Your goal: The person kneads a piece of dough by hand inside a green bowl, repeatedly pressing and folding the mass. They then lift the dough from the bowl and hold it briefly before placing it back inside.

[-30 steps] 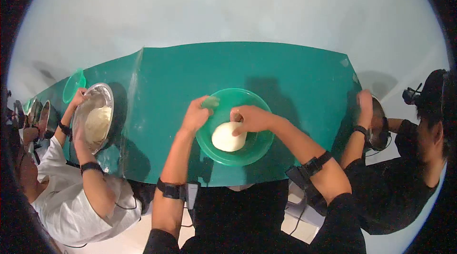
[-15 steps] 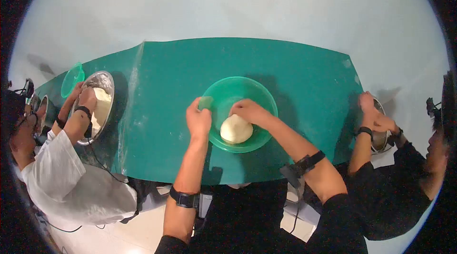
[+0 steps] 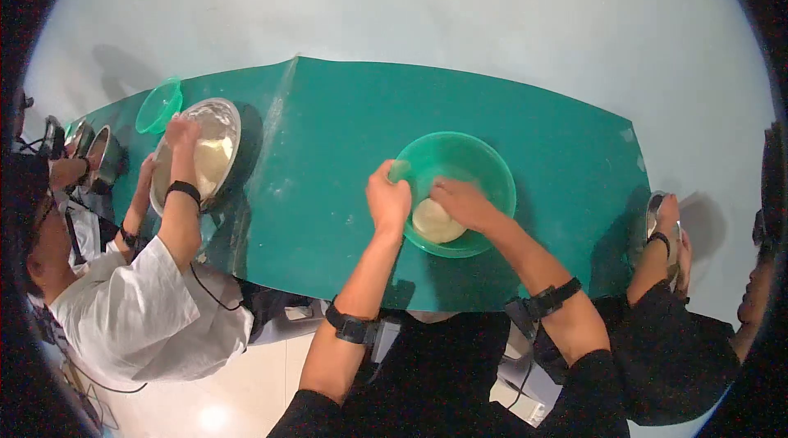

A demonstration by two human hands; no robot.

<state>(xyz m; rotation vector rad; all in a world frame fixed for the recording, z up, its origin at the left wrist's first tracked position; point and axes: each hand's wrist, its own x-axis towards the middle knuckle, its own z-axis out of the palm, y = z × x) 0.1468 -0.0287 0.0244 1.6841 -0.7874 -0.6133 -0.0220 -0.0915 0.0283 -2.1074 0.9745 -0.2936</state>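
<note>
the dough (image 3: 435, 222) lies in the bottom of a green plastic bowl (image 3: 484, 163) on the teal-covered bench (image 3: 328, 142), a pale rounded lump partly hidden under the right hand (image 3: 464, 202). that hand presses down on top of it with its fingers (image 3: 442, 187) spread and bent over the lump, touching rather than gripping it. the left hand (image 3: 388, 198) is closed on the bowl's near-left rim, thumb outside and fingers curled over the edge. the dough looks soft and yielding, likely a little tacky, so it should give under the palm and is best taken from beneath with cupped fingers rather than pinched. the bowl looks light and thin-walled and would probably slide on the smooth cover if the rim were let go. far to the left of the fingers, another person's hand (image 3: 182, 133) works in a metal bowl (image 3: 215, 130), with a small green bowl (image 3: 158, 105) just beyond it. to the right, a third person's hands hold another metal bowl (image 3: 654, 212) at the bench edge.
</note>
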